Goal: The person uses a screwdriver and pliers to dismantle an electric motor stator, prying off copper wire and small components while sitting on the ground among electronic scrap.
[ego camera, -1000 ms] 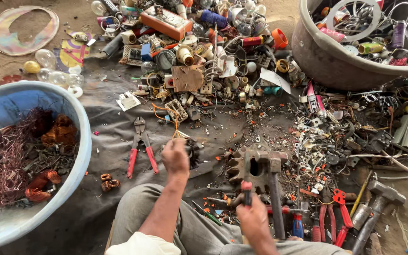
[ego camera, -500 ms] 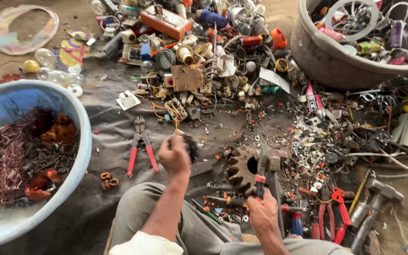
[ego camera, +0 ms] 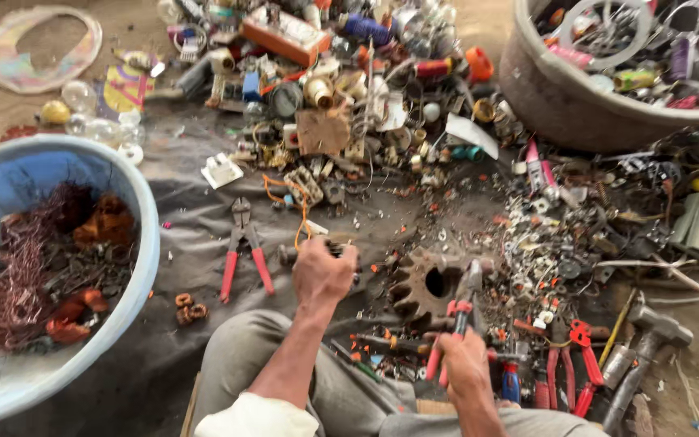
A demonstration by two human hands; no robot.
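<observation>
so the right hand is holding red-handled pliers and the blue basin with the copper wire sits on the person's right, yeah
Not quite. In the head view the blue basin with the copper wire sits on the person's left, not the right. The rest holds: the right hand grips red-handled pliers.

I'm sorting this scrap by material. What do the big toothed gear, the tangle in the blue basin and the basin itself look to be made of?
The toothed gear looks like iron or steel: dull brown, rusty, thick teeth. The wire tangle looks like copper: thin reddish-pink strands, some orange coils. The blue basin looks like plastic: smooth, pale, scuffed rim. All judged by colour alone.
</observation>
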